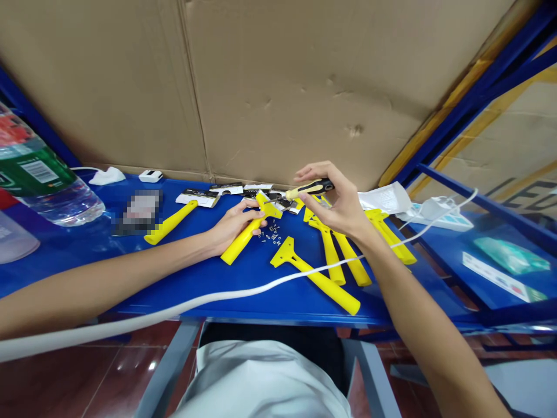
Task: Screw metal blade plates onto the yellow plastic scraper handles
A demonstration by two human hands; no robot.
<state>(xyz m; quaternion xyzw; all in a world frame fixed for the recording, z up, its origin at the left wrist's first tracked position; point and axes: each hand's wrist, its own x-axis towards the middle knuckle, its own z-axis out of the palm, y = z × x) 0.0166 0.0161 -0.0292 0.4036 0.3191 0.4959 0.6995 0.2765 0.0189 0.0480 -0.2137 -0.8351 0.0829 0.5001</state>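
My left hand (pixel 232 228) is wrapped round a yellow scraper handle (pixel 238 246), its wide head tilted up and away from me. In my right hand (pixel 343 200) is a screwdriver (pixel 308 188) with a cream and black grip. Its shaft points left, and the tip is at the scraper's head; whether it sits in a screw is too small to tell. Small loose screws and nuts (pixel 272 232) lie on the blue table just right of my left hand. Another yellow scraper handle (pixel 322 278) lies in front, below the hardware.
Several more yellow scrapers (pixel 334 255) lie under and beside my right forearm. One yellow handle (pixel 172 223) is at left, near printed cards (pixel 200 197). A white cable (pixel 243 291) crosses before me. A large bottle (pixel 47 174) stands left; a power strip (pixel 439 215) lies right.
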